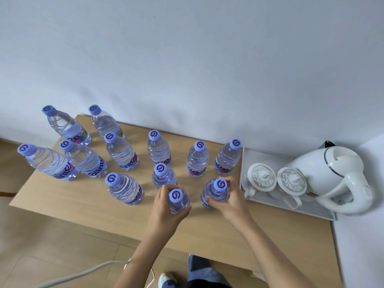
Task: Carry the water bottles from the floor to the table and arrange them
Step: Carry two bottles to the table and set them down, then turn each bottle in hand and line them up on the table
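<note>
Nearest the camera, below the forearms, a leg in blue jeans (199, 269) and a white shoe (166, 278) stand on the wooden floor (41, 252), with a pale cable (83, 274) trailing out to the left of the left arm.

On the light wood counter (83, 208) both hands are busy. The left hand (164, 210) wraps its fingers and thumb around a water bottle (179, 201), gripping the body just below the purple cap; the bottle stands upright on the counter. Just beside it, the right hand (230, 198) grasps a second bottle (215, 193) the same way, fingertips curled over the shoulder near its cap, the base also on the counter.

Directly beyond the left hand, touching or nearly touching its fingers, stands another bottle (164, 175). Left of that hand is one more (124, 189). Further out, beyond both hands, a row of three (197, 159) runs across the counter, and far to the left of the left hand five more bottles (83, 159) cluster toward the counter's corner. All are upright, capped and full.

Right of the right hand, a pale tray (291, 209) holds two lidded white cups (261, 177) side by side and a white kettle (332, 173) beyond them. A white wall (187, 59) stands behind the counter.
</note>
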### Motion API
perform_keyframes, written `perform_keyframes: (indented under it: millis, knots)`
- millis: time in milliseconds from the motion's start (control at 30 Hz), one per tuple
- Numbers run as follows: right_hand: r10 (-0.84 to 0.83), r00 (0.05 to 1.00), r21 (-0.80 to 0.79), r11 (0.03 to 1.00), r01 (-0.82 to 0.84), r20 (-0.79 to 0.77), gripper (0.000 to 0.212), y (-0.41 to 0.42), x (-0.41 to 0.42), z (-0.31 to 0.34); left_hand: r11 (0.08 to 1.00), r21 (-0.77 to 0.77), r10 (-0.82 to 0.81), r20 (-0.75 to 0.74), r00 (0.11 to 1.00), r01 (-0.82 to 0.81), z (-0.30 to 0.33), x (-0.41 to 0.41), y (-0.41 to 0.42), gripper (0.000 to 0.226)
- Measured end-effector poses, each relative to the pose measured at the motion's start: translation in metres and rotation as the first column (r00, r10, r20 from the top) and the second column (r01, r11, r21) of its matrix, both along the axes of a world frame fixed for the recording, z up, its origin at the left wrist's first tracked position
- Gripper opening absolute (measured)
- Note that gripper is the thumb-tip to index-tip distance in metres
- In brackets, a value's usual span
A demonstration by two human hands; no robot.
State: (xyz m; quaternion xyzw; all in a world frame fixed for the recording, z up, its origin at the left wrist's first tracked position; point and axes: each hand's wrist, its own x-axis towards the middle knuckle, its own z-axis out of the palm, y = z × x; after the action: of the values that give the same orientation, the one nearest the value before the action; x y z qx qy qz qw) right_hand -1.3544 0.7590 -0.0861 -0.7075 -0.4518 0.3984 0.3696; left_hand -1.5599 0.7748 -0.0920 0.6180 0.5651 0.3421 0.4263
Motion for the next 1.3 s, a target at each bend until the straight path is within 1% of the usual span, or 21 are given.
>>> perform_keyframes:
  millis: [133, 200, 267, 300, 333, 367, 400, 433, 500, 567, 600, 667, 767, 833, 933, 1067, 1133, 1200, 1300]
  knots:
    - [0.03, 0.999, -0.039, 0.999, -0.03, -0.018, 0.058, 0.003, 0.002, 0.016, 0.999, 0.018, -0.029, -0.003, 1.0, 0.029, 0.002, 0.0, -0.001, 0.053]
    - [0.057, 0.998, -0.028, 0.998, -0.057, -0.01, 0.063, 0.005, 0.002, 0.034, 0.999, 0.033, -0.03, -0.052, 0.998, 0.032, 0.005, 0.002, -0.002, 0.051]
    - [0.066, 0.995, 0.082, 0.994, -0.072, 0.08, 0.068, 0.01, -0.003, 0.056, 0.999, 0.052, -0.004, -0.166, 0.986, 0.013, 0.008, 0.003, -0.002, 0.055]
    - [0.065, 0.987, 0.168, 0.982, -0.089, 0.144, 0.064, 0.014, -0.009, 0.067, 0.999, 0.054, 0.006, -0.198, 0.98, 0.005, 0.009, 0.003, -0.002, 0.059]
    - [0.074, 0.975, 0.252, 0.959, -0.127, 0.209, 0.057, 0.02, -0.017, 0.077, 0.998, 0.055, 0.007, -0.195, 0.981, 0.004, 0.011, 0.002, -0.003, 0.065]
    - [0.097, 0.96, 0.31, 0.934, -0.179, 0.262, 0.05, 0.026, -0.025, 0.084, 0.999, 0.052, 0.004, -0.161, 0.987, 0.005, 0.012, 0.0, -0.003, 0.071]
    - [0.138, 0.946, 0.326, 0.916, -0.234, 0.292, 0.044, 0.034, -0.035, 0.089, 0.999, 0.043, 0.002, -0.114, 0.993, 0.003, 0.014, -0.004, -0.004, 0.074]
    - [0.195, 0.933, 0.299, 0.91, -0.287, 0.301, 0.04, 0.042, -0.046, 0.093, 1.0, 0.026, 0.004, -0.073, 0.997, -0.002, 0.017, -0.009, -0.006, 0.074]
    - [0.337, 0.895, 0.148, 0.909, -0.391, 0.291, 0.042, 0.059, -0.066, 0.091, 1.0, -0.017, 0.013, -0.046, 0.999, -0.014, 0.022, -0.02, -0.009, 0.07]
    - [0.46, 0.854, -0.04, 0.885, -0.465, 0.242, 0.053, 0.075, -0.082, 0.083, 0.999, -0.034, 0.039, -0.069, 0.997, -0.042, 0.024, -0.032, -0.012, 0.065]
    - [0.495, 0.844, -0.112, 0.869, -0.482, 0.209, 0.059, 0.082, -0.089, 0.078, 0.997, -0.036, 0.059, -0.079, 0.995, -0.062, 0.025, -0.039, -0.014, 0.064]
    - [0.533, 0.832, -0.203, 0.841, -0.501, 0.153, 0.063, 0.094, -0.099, 0.069, 0.994, -0.032, 0.104, -0.071, 0.992, -0.106, 0.028, -0.052, -0.017, 0.064]
    - [0.57, 0.817, -0.256, 0.806, -0.534, 0.091, 0.055, 0.103, -0.106, 0.055, 0.986, -0.034, 0.158, -0.061, 0.986, -0.161, 0.031, -0.069, -0.02, 0.062]
    - [0.553, 0.832, -0.239, 0.814, -0.53, 0.039, 0.055, 0.106, -0.106, 0.05, 0.983, -0.032, 0.178, -0.053, 0.983, -0.18, 0.03, -0.079, -0.021, 0.053]
    - [0.53, 0.846, -0.217, 0.833, -0.509, 0.054, 0.061, 0.11, -0.107, 0.051, 0.979, -0.036, 0.202, -0.024, 0.979, -0.203, 0.029, -0.092, -0.022, 0.036]
    - [0.527, 0.843, -0.121, 0.848, -0.515, 0.105, 0.059, 0.111, -0.107, 0.077, 0.979, -0.024, 0.203, 0.001, 0.979, -0.203, 0.033, -0.1, -0.015, 0.032]
    - [0.542, 0.828, -0.053, 0.84, -0.54, 0.141, 0.053, 0.113, -0.107, 0.106, 0.981, 0.003, 0.192, 0.002, 0.981, -0.192, 0.041, -0.099, -0.008, 0.038]
    - [0.57, 0.808, 0.02, 0.815, -0.579, 0.15, 0.046, 0.113, -0.108, 0.141, 0.985, 0.024, 0.168, 0.014, 0.986, -0.168, 0.054, -0.096, 0.0, 0.05]
    - [0.618, 0.769, 0.139, 0.757, -0.638, 0.161, 0.035, 0.108, -0.114, 0.194, 0.988, 0.094, 0.115, 0.09, 0.989, -0.123, 0.085, -0.089, 0.012, 0.072]
